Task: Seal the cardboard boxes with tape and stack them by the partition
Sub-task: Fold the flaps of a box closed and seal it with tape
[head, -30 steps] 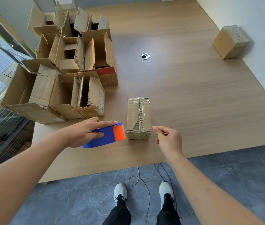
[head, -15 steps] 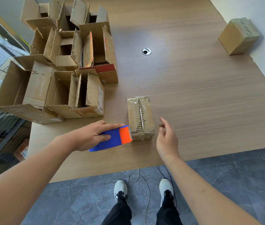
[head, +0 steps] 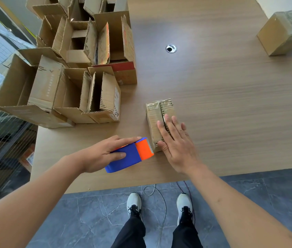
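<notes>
While the right hand [head: 174,140] lies flat on the box [head: 159,120], pinning its flaps for taping, the left hand [head: 104,153] grips the dispenser [head: 132,154], blade touching the box's near end. Open boxes [head: 80,72]: beyond left grip. Sealed box [head: 281,33]: far right, against wall.

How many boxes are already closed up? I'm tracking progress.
2. One small taped box lies near the table's front edge under the flat right hand; another closed box sits far right by the wall. Others may hide among the open boxes.
</notes>
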The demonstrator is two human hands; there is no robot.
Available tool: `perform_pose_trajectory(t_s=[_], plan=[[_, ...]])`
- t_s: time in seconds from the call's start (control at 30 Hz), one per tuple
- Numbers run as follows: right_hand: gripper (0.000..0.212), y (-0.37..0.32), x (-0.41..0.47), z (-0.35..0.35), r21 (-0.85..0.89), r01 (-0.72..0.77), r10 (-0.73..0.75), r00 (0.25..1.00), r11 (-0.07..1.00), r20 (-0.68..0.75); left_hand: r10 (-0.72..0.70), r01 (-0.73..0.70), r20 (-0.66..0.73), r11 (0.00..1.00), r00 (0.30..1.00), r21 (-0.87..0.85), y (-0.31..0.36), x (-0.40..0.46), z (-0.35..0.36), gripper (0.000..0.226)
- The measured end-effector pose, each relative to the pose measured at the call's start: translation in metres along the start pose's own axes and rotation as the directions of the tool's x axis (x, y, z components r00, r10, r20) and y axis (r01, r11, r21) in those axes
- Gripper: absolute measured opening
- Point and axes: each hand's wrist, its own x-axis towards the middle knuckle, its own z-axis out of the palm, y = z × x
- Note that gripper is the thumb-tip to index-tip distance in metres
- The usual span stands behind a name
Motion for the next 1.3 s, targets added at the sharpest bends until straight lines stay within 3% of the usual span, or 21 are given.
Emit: perform_pose_trajectory(t_s=[0.23,0.47,0.77,0.93,1.13,1.3], plan=[[0.074,0.000,0.004,-0.011,0.017,-0.019,0.017,0.992,1.000,0.127,-0.071,0.075,-0.050,0.994,0.996,0.082,-0.014,-0.017,-0.002,0.058],[0.077,-0.009,0.006,-0.015,0.068,-0.086,0.078,0.990,0.994,0.116,-0.115,0.161,-0.151,0.928,0.982,0.337,0.009,0.005,0.007,0.051],[0.079,-0.019,0.011,-0.023,0.004,-0.129,0.126,0.975,0.992,0.182,-0.259,0.283,-0.122,0.921,0.958,0.269,0.032,0.033,0.020,0.048],[0.078,-0.028,0.016,-0.030,-0.001,-0.163,0.159,0.963,0.987,0.216,-0.401,0.451,-0.208,0.810,0.892,0.373,0.025,0.030,0.004,0.051],[0.075,-0.036,0.018,-0.030,-0.005,-0.210,0.207,0.962,0.978,0.180,-0.245,0.404,-0.372,0.797,0.896,0.448,0.028,0.023,0.023,0.059],[0.071,-0.043,0.017,-0.024,-0.028,-0.232,0.233,0.969,0.972,0.077,-0.238,0.439,-0.428,0.767,0.872,0.468,0.016,0.026,0.040,0.070]])
